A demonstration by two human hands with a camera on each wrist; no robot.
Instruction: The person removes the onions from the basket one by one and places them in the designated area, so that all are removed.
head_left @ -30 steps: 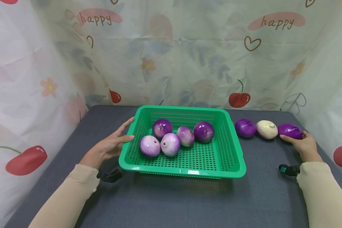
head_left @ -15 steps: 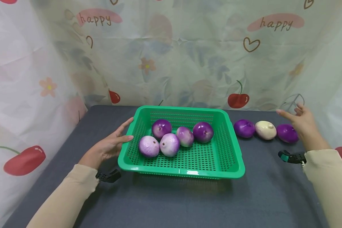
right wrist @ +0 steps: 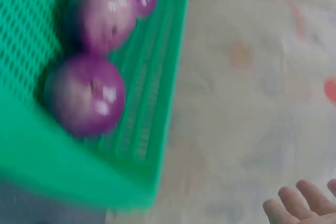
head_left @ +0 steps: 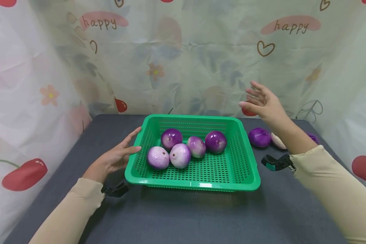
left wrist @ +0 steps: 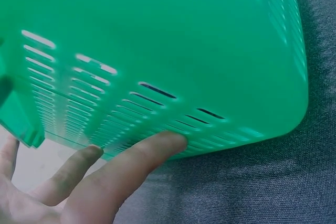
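the green basket (head_left: 207, 185) is smooth, glossy plastic. the onions (head_left: 180, 156) inside it look smooth and shiny. under the basket, the grey tablecloth (head_left: 183, 217) is matt, with a rough weave; behind the basket, the curtain (head_left: 195, 78) looks smooth but creased.

Pale cherry-print curtains (head_left: 198, 64) hang on 3 sides of a dark grey tabletop (head_left: 189, 217).

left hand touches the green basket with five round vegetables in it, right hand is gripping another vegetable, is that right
No, the right hand grips nothing, as the head view shows. The left hand does touch the green basket with five round vegetables in it.
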